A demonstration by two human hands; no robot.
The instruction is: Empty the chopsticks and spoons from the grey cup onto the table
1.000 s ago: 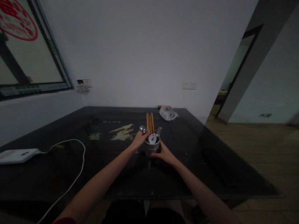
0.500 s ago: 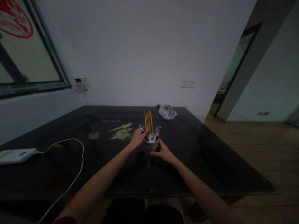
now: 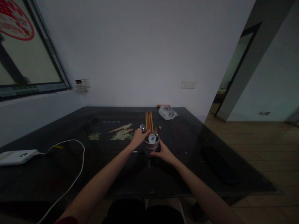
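Note:
A light-coloured cup (image 3: 151, 150) stands on the dark table in front of me. Several wooden chopsticks (image 3: 149, 122) rise from it, together with a white spoon with a blue mark (image 3: 152, 138) and a metal spoon (image 3: 158, 130) at the right. Wrapped round the cup's right side is my right hand (image 3: 165, 151), thumb across the front. My left hand (image 3: 139, 137) is closed at the left rim, its thumb against the chopsticks; its other fingers are mostly hidden. Just above that hand shows the bowl of another metal spoon (image 3: 143, 127).
Behind the cup, a crumpled clear plastic bag (image 3: 167, 112) lies near the wall. At the left is a white device (image 3: 18, 157) with a white cable (image 3: 83, 155) curving over the table. A long dark object (image 3: 219, 165) lies at the right.
My left hand has shifted slightly right. The chopsticks stand more upright and closer together, and the left metal spoon has turned a little. My right hand stays on the cup.

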